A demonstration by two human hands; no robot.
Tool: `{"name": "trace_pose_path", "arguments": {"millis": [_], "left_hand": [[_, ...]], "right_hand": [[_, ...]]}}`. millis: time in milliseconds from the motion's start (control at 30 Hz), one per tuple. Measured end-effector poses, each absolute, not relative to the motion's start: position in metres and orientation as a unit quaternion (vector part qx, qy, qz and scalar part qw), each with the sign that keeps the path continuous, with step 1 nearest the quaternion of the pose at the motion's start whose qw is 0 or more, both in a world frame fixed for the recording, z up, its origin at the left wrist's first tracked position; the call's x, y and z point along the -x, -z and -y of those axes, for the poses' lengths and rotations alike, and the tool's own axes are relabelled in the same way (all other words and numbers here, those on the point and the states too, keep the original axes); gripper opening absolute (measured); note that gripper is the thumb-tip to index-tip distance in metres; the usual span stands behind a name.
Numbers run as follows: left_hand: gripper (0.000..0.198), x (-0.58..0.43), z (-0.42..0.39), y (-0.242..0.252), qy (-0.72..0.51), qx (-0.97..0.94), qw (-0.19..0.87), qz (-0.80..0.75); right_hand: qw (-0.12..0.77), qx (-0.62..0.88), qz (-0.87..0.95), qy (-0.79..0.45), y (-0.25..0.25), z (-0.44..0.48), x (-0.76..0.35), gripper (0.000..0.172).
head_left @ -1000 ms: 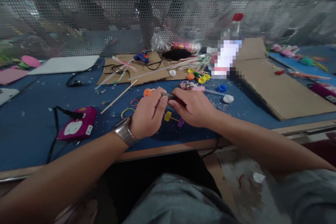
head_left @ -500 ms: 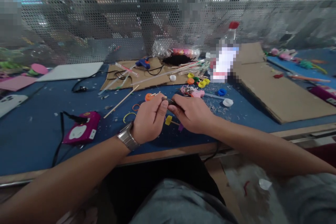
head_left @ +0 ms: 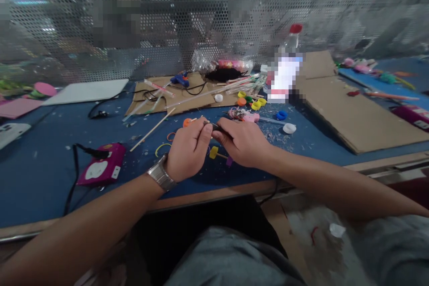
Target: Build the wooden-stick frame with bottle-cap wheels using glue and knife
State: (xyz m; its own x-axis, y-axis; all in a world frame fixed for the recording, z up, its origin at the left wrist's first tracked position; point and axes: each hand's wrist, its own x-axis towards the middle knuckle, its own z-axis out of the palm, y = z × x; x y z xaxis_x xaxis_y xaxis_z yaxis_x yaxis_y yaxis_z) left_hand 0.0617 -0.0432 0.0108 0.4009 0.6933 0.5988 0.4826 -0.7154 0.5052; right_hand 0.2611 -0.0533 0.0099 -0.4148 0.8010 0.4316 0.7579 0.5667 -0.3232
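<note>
Thumbs and fingers of both my left hand (head_left: 187, 149) and my right hand (head_left: 247, 144) close on one small dark object (head_left: 216, 127), held just above the table. Most of it is covered by the fingers, so its kind is unclear. Below it lies a thin stick with a yellow piece (head_left: 213, 152) at one end and a purple piece (head_left: 229, 161) at the other. An orange cap (head_left: 187, 122) shows just behind my left hand. Near that wrist lie a yellow rubber band (head_left: 162, 149) and an orange one (head_left: 170, 136).
A magenta power socket box (head_left: 103, 167) with a plugged-in cord sits left, near a wooden stick (head_left: 152, 129). Behind are a blue glue gun (head_left: 180, 79), straws, coloured bottle caps (head_left: 256, 105) and a red-capped bottle (head_left: 295, 31). Cardboard (head_left: 355, 111) lies at right.
The whole view has shifted slightly. Both hands keep hold of the dark object in nearly the same place, with its angle slightly changed.
</note>
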Motion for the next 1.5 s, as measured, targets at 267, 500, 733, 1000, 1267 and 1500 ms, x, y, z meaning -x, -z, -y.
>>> {"name": "trace_pose_path", "arguments": {"millis": [267,500,733,1000,1267,1500], "left_hand": [[0.036,-0.061,0.042,-0.013,-0.405,-0.828,0.138,-0.362],[0.044,-0.058,0.039,-0.007,-0.416,-0.827,0.151,-0.347],[0.033,-0.061,0.042,-0.005,-0.422,-0.831,0.159,-0.326],[0.03,-0.059,0.041,-0.003,-0.42,-0.838,0.155,-0.311],[0.035,-0.061,0.045,-0.01,-0.434,-0.831,0.148,-0.317],[0.044,-0.06,0.046,-0.01,-0.445,-0.815,0.153,-0.337]], "right_hand": [[0.257,0.483,0.836,-0.028,-0.008,0.053,-0.259,0.067],[0.282,0.475,0.834,-0.011,-0.012,0.056,-0.261,0.073],[0.27,0.459,0.845,-0.037,-0.011,0.054,-0.262,0.066],[0.265,0.454,0.849,-0.054,-0.013,0.055,-0.263,0.066],[0.281,0.451,0.846,-0.04,-0.013,0.057,-0.263,0.069],[0.291,0.465,0.834,-0.065,-0.018,0.059,-0.261,0.071]]}}
